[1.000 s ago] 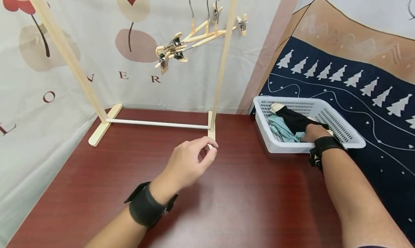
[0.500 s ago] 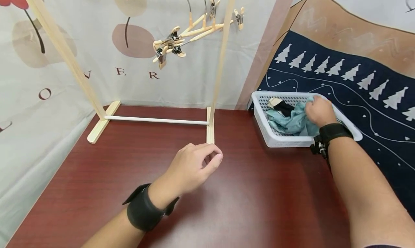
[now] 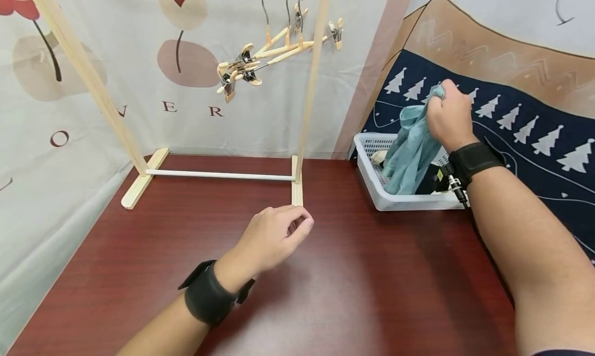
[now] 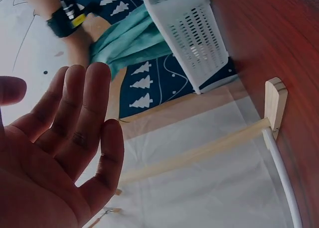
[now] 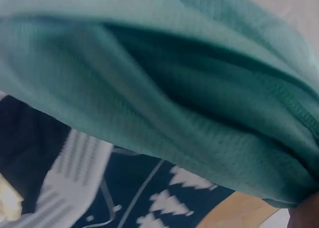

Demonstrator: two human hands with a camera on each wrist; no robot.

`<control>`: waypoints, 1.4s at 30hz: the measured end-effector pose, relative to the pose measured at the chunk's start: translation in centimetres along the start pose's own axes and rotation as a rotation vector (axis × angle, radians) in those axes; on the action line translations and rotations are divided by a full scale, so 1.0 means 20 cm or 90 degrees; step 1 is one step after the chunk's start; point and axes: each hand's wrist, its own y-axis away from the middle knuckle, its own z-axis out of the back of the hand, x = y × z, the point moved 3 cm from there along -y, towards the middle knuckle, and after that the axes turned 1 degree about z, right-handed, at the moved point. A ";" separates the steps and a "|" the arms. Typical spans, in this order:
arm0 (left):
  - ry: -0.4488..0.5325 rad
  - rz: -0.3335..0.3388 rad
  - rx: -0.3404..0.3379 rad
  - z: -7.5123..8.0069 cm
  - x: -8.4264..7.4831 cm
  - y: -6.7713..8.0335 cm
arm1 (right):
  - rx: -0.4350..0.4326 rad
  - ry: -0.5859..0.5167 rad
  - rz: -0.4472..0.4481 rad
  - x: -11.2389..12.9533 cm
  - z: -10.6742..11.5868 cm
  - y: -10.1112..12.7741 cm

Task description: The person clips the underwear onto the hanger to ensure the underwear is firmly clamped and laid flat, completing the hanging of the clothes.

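At the far left you see the wooden rack point(image 3: 218, 113), with one foot near the left edge of the desk point(image 3: 325, 294) and the other foot just in front of your left hand point(image 3: 274, 237). Its clip hangers point(image 3: 274, 51) hang together at the right end of the top bar. Your left hand hovers over the desk near the middle; its fingers are relaxed, loosely bent, and hold nothing. In front of it and to its left, between the two rack feet, the wood surface is bare.

To the right, the white basket point(image 3: 404, 201) stands at the far right part of the desk, close to the wall cloth. Your right hand point(image 3: 448, 115) is raised above the basket and its fingers grip the top of the teal garment point(image 3: 411, 149). The garment hangs down from your fist, and its lower end reaches into the basket. Dark clothes point(image 3: 429, 183) lie in the basket under it.
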 end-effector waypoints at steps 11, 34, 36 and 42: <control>-0.036 0.000 -0.029 -0.01 0.03 -0.01 | -0.098 -0.183 0.062 0.43 0.13 0.03; 0.069 0.001 -0.134 -0.08 0.15 -0.07 | 0.006 -0.644 0.155 0.93 0.06 0.38; 0.098 -0.017 -0.149 -0.08 0.15 -0.07 | 0.017 -0.656 0.140 0.93 0.04 0.39; 0.115 -0.065 -0.205 -0.04 0.14 -0.06 | 0.077 -0.680 0.075 0.85 -0.06 0.42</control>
